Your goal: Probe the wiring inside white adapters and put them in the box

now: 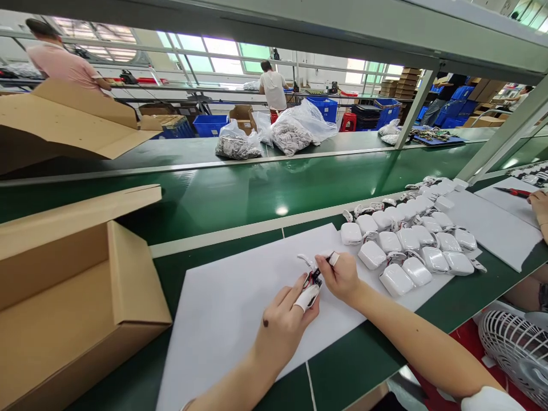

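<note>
My left hand [285,322] is closed around a small electronic unit [315,284] with black parts and red and black wires. Its body is mostly hidden by my fingers. Just above and to the right, my right hand [341,278] pinches a slim black piece [329,260] whose lower end meets the unit; its exact kind is unclear. White finger covers sit on a digit of each hand. A curved white part [305,261] sticks out beyond the unit. To the right lie several glossy white rounded-square housings [396,279] with wired pieces between them.
Both hands work over a white sheet [222,308] on the green bench. An open cardboard box [141,285] stands at left. Bags of small parts [291,134] lie behind the green belt [240,197]. At right are a co-worker's hand [540,206], red-handled pliers [516,192] and a fan [516,348].
</note>
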A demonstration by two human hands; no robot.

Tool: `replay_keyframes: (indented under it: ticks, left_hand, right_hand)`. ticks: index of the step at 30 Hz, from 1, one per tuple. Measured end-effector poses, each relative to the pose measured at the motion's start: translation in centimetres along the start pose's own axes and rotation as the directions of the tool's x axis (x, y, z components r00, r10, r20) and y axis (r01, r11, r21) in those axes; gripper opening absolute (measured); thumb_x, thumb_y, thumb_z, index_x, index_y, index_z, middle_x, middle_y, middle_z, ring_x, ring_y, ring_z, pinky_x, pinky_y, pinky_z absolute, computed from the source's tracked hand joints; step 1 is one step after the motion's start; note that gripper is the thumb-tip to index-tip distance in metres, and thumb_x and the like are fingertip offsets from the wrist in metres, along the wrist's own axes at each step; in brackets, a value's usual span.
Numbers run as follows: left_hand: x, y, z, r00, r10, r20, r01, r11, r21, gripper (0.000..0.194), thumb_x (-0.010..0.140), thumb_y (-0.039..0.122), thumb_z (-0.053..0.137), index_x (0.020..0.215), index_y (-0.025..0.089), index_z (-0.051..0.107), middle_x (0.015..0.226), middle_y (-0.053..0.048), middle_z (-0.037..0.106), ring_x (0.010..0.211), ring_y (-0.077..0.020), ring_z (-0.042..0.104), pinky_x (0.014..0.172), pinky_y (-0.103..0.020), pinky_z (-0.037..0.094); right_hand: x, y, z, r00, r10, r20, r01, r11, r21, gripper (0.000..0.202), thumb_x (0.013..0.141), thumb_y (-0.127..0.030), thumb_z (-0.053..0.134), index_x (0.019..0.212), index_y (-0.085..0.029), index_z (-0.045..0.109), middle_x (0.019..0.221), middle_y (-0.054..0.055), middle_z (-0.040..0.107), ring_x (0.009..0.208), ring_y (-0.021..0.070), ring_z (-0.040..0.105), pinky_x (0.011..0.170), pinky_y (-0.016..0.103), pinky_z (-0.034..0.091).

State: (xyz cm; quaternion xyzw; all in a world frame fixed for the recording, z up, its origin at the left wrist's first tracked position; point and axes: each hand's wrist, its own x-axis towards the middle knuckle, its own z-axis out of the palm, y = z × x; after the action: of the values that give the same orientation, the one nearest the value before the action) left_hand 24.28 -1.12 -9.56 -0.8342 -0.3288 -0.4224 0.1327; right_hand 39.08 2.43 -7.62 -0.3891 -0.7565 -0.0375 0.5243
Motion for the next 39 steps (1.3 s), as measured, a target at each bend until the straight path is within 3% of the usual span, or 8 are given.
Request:
replay_keyframes:
  ticks: [4, 13, 28, 39]
  left_hand:
    - [0.0, -0.1, 0.0, 1.0, -0.002, -0.004, 0.002, 1.0, -0.005, 0.011, 0.079, 0.012, 0.061, 0.088, 0.015, 0.055, 0.097, -0.013, 0.069, 0.066, -0.0157, 0.064, 0.059, -0.026, 0.053]
    - [0.1, -0.1, 0.0, 1.0, -0.007, -0.006, 0.007, 1.0, 0.003, 0.008, 0.08, 0.013, 0.06, 0.085, 0.015, 0.055, 0.097, -0.013, 0.069, 0.067, -0.0164, 0.065, 0.06, -0.027, 0.053]
    - [0.0, 0.0, 0.0, 1.0, 0.019, -0.023, -0.019, 1.0, 0.011, 0.01, 0.077, 0.012, 0.063, 0.084, 0.013, 0.056, 0.096, -0.015, 0.069, 0.062, -0.0165, 0.062, 0.055, -0.027, 0.051]
    - [-0.3, -0.3, 0.1, 1.0, -0.017, 0.008, 0.017, 1.0, -0.008, 0.012, 0.081, 0.014, 0.059, 0.093, 0.014, 0.056, 0.098, -0.012, 0.069, 0.065, -0.0155, 0.063, 0.06, -0.026, 0.051]
  right_hand:
    - [-0.2, -0.3, 0.4, 0.999, 0.038, -0.003, -0.038, 0.999, -0.032, 0.041, 0.098, -0.027, 0.032, 0.058, -0.019, 0.038, 0.044, -0.005, 0.037, 0.038, 0.0075, 0.033, 0.041, 0.023, 0.025]
    - [0.1, -0.6, -0.3, 0.989, -0.035, -0.142, 0.019, 0.994, -0.11, 0.035, 0.096, -0.02, 0.037, 0.061, -0.018, 0.042, 0.045, -0.005, 0.039, 0.04, 0.0085, 0.032, 0.043, 0.024, 0.025]
    - [0.0, -0.7, -0.1, 0.992, -0.059, -0.115, 0.049, 0.995, -0.089, 0.037, 0.096, -0.019, 0.037, 0.06, -0.019, 0.039, 0.044, -0.005, 0.038, 0.038, 0.0074, 0.031, 0.041, 0.024, 0.024]
    - [-1.1, -0.8, 0.8, 0.994, -0.005, -0.114, -0.006, 0.996, -0.094, 0.038, 0.097, -0.021, 0.033, 0.06, -0.02, 0.038, 0.044, -0.005, 0.038, 0.037, 0.0077, 0.032, 0.041, 0.025, 0.023]
